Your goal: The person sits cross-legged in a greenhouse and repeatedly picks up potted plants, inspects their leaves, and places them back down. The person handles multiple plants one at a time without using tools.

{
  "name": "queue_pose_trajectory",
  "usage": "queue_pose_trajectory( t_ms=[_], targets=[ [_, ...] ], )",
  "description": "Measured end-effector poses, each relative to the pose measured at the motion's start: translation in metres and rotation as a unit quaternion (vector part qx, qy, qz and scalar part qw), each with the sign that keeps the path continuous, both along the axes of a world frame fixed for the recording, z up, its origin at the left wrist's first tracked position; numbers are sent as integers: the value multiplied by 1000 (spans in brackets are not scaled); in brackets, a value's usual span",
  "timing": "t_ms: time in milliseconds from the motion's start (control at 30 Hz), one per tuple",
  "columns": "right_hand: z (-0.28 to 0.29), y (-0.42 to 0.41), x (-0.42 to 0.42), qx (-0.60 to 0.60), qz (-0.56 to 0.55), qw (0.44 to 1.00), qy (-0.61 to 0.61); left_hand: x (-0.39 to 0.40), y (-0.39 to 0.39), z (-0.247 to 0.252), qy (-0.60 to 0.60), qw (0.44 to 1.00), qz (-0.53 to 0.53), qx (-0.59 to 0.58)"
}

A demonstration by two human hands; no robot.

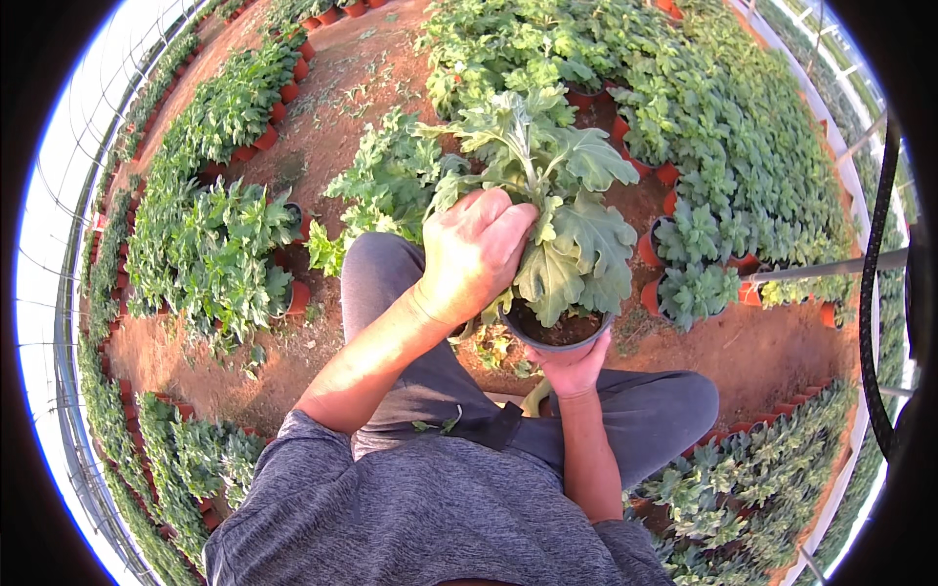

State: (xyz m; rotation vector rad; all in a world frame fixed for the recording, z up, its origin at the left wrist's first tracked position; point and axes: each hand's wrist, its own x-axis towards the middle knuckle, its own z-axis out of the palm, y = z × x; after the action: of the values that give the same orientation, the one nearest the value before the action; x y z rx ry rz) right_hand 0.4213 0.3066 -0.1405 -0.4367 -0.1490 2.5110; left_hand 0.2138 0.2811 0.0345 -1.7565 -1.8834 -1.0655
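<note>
A leafy potted plant [590,231] with lobed, chrysanthemum-like leaves is held up in front of my knees. My right hand [575,362] supports its plastic pot [560,344] from below, fingers spread along the side. Dark soil [557,326] shows inside the rim. My left hand [478,253] is closed among the lower leaves beside the pale stem [526,150]; its fingertips are hidden, so the exact part it pinches cannot be made out. Behind my left wrist, another bushy plant [396,176] stands close to my knee.
Rows of potted plants [733,124] fill the right, with more [212,256] on the left in red-brown pots [297,297]. Fallen leaves [492,348] litter the reddish soil [293,366] between my legs and beyond. A metal bar [828,265] and a black cable [872,286] are at right.
</note>
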Motion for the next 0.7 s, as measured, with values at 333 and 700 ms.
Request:
queue_pose_trajectory(
  t_ms=[333, 700],
  targets=[
    [0, 1, 1, 0, -4, 1000, 8, -9, -6, 7, -135, 987, -81, -33],
    [4, -2, -2, 43, -4, 999, -29, -18, -9, 1, -39, 998, -14, -45]
  ],
)
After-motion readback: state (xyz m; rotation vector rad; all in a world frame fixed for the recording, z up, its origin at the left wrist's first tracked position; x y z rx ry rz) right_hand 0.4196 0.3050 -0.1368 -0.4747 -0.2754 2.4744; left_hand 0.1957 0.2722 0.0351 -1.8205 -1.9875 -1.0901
